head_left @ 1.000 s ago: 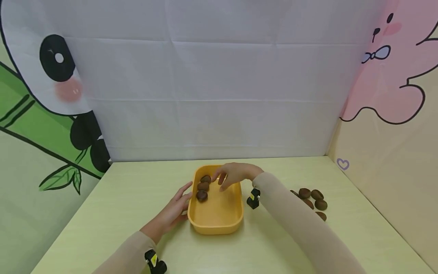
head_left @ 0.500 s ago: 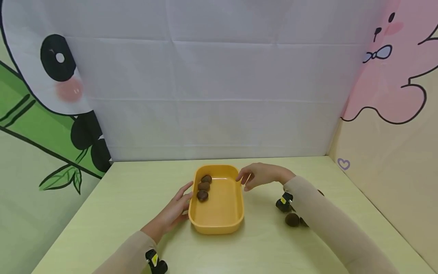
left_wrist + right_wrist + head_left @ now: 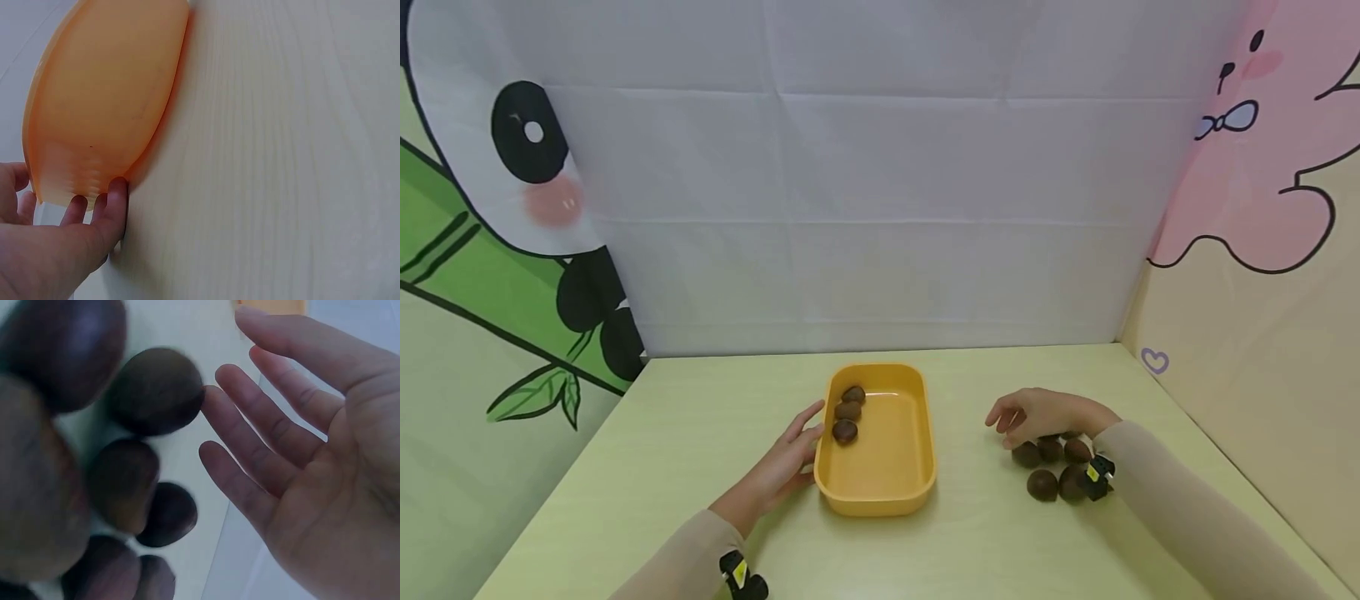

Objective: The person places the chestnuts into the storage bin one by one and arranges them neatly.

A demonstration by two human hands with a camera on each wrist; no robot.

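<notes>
Prob. the pick step: R hand (image 3: pixel 1041 412) over loose chestnuts (image 3: pixel 1042 485) toward table's (image 3: pixel 700 433) R edge, fingers loose, nothing held; L hand (image 3: pixel 775 475) unclenched, fingers on yellow tray's (image 3: pixel 887 471) L wall; 3 chestnuts (image 3: pixel 845 431) inside, along L side; next likely needs single-nut pinch; neighbours crowd, wrist cam (image 3: pixel 1099 477) hides some.

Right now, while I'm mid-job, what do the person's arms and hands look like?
Both arms wear long, plain beige sleeves: left sleeve, right sleeve. The left hand and right hand are ungloved. Each wrist carries a small black device, left and right, with a yellow marking.
</notes>
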